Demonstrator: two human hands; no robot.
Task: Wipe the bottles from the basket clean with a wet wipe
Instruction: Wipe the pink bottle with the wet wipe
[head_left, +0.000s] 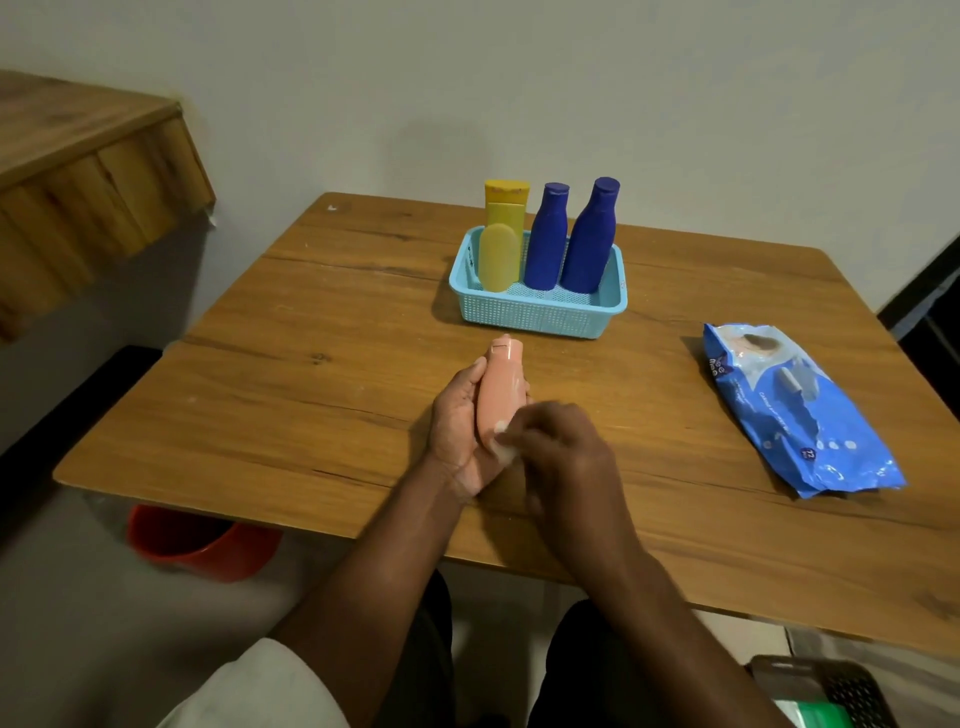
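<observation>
My left hand (457, 431) holds a pink bottle (498, 387) above the table, cap pointing away from me. My right hand (563, 457) pinches a small white wet wipe (505, 441) against the bottle's lower end; the hand is blurred. A light blue basket (540, 312) stands further back. In it stand a yellow bottle (501, 257), a second yellow bottle (506, 205) behind it, and two dark blue bottles (545, 236) (589, 236).
A blue wet-wipe pack (795, 410) lies on the wooden table (311, 364) to the right. An orange bucket (202, 543) sits on the floor under the table's left edge. A dark crate (831, 691) is at the lower right. A wooden shelf (88, 171) juts out at left.
</observation>
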